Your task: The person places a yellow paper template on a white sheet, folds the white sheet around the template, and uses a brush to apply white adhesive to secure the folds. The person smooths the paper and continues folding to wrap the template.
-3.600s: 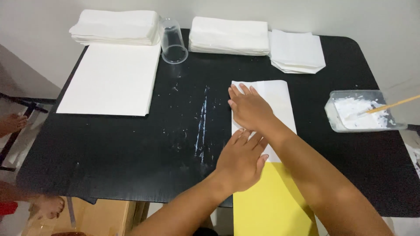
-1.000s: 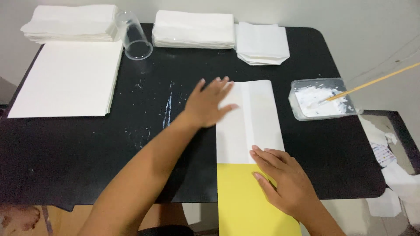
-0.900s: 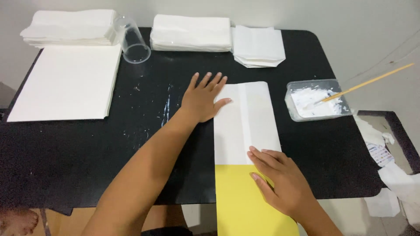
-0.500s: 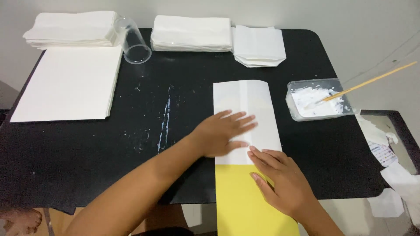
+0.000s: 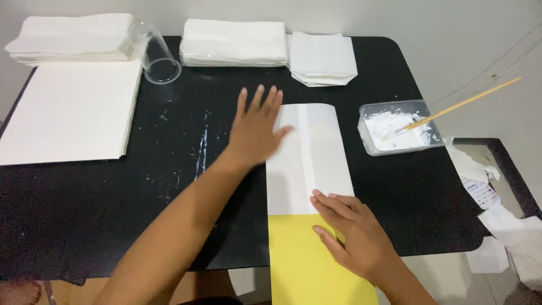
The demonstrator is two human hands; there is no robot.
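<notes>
A folded white paper [image 5: 316,158] lies lengthwise on the black table [image 5: 113,209], its near end over a yellow sheet [image 5: 305,265] that hangs past the table's front edge. My left hand [image 5: 255,129] lies flat with fingers spread on the paper's far left edge, partly on the table. My right hand [image 5: 353,231] rests flat where the white paper meets the yellow sheet, pressing both down. Neither hand grips anything.
At the back stand stacks of white paper [image 5: 68,36], [image 5: 234,42] and folded pieces [image 5: 322,56], with a clear plastic cup [image 5: 155,53] lying on its side. A large white sheet pile [image 5: 68,110] lies at left. A clear tub of white paste [image 5: 398,125] with a wooden stick [image 5: 468,100] sits at right.
My left hand slid down the paper towards me, then back up to its far left edge. My right hand has stayed on the near end.
</notes>
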